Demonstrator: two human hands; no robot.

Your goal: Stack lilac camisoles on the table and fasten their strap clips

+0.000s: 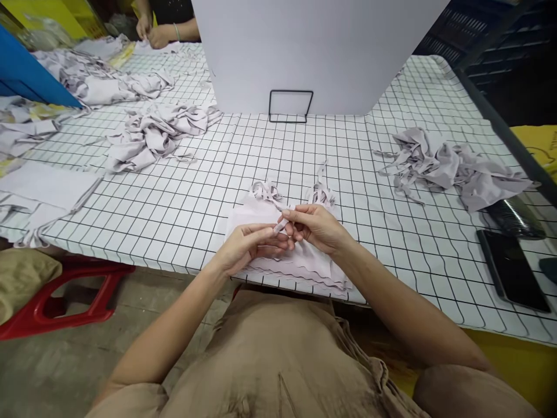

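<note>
My left hand point(252, 244) and my right hand point(319, 227) meet over a stack of pale fabric pieces point(300, 270) at the table's front edge. Between the fingertips of both hands runs a narrow pale fabric strap point(281, 225), which each hand pinches close to the other. Curled ties point(265, 190) lie bunched at the back left of the stack. A second bunch of ties point(321, 191) rises at its back right. The lower fingers of both hands partly cover the strap and the cloth beneath.
Heaps of pale cloth point(152, 133) lie to the left, with a folded cloth stack point(50, 186) nearer. A crumpled cloth pile point(452, 162) and a phone point(513, 270) are on the right. A white panel point(300, 52) stands behind. Another person's hands point(156, 35) work at far left.
</note>
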